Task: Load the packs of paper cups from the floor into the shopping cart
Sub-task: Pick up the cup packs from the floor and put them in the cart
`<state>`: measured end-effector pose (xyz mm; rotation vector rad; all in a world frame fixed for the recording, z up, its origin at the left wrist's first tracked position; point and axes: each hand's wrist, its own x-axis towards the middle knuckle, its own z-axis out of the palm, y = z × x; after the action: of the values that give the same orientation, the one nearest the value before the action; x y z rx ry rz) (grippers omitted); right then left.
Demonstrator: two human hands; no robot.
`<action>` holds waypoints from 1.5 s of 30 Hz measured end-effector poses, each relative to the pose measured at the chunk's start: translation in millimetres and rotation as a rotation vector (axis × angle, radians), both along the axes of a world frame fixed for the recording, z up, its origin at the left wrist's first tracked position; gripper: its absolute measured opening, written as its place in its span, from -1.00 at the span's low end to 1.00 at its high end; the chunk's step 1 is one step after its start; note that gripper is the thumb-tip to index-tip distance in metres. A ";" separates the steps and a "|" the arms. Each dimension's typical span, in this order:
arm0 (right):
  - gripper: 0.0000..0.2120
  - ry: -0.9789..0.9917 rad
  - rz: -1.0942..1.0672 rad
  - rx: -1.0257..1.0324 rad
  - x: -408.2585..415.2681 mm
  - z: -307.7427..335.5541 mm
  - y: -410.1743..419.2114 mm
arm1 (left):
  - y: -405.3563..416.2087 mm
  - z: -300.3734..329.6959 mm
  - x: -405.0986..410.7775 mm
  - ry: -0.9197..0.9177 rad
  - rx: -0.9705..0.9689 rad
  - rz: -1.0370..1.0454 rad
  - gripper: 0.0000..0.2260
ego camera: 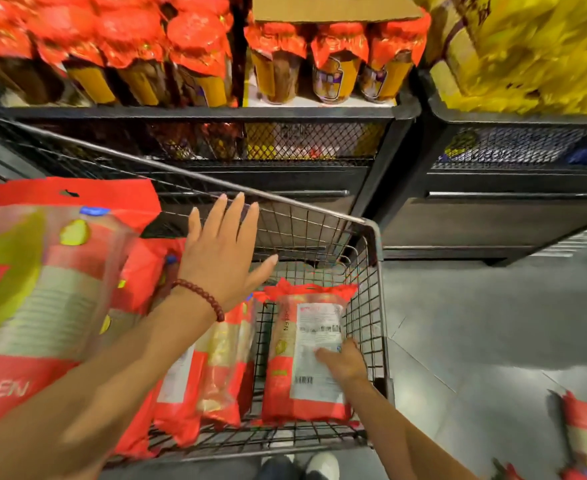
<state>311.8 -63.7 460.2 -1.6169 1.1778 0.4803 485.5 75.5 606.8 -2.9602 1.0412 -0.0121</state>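
Several red-and-clear plastic packs of paper cups already lie in the wire shopping cart (371, 244); the one being placed, a flat pack with a white printed label (305, 358), stands on its near end against the cart's right wall, red header pointing far. The right hand (344, 362) rests on its label, fingers (326, 356) curled over the lower edge; whether they truly pinch the film cannot be told. The left hand (222, 251) hovers above the basket with its fingers spread, holding nothing.

The pack looks soft and slippery, a thin film sleeve over a stacked column of cups, with a barcode near its bottom. Left of it two more packs (212, 368) lean together, and a large blurred pack (42, 289) fills the near-left corner.

The likely trouble is toppling: released while upright, the pack could flop left into the gap and wedge crookedly, wasting room. Pressing hard could crush the cups. More packs (586, 441) wait on the grey tiled floor (475, 323) at the near right, close to the person's shoes (323, 467), so a step back could tread on them.
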 end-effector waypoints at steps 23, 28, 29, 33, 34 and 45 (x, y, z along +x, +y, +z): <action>-0.34 0.107 -0.223 -1.258 -338.3 196.9 -177.7 | -279.3 79.3 -259.5 -0.043 -0.026 -0.982 -0.29; -0.29 0.278 -0.463 -1.198 -512.7 159.0 -141.4 | -312.1 43.3 -427.5 -0.008 0.039 -1.222 -0.27; -0.28 0.308 -0.508 -1.186 -544.9 149.1 -132.3 | -314.3 31.7 -461.6 0.005 0.068 -1.265 -0.26; -0.23 0.411 -0.661 -1.136 -670.1 99.8 -98.1 | -313.9 -20.5 -594.9 0.079 0.133 -1.410 -0.26; -0.23 0.435 -0.689 -1.120 -701.2 84.5 -89.3 | -314.1 -36.9 -627.4 0.096 0.157 -1.437 -0.26; -0.32 0.743 -0.867 -0.838 -952.1 -156.3 11.2 | -300.0 -281.8 -922.0 0.179 0.251 -1.772 -0.23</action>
<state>-640.3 -52.5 303.9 -1.3633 2.7292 -0.0381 -436.5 -224.5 324.9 -0.9936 2.8029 0.3183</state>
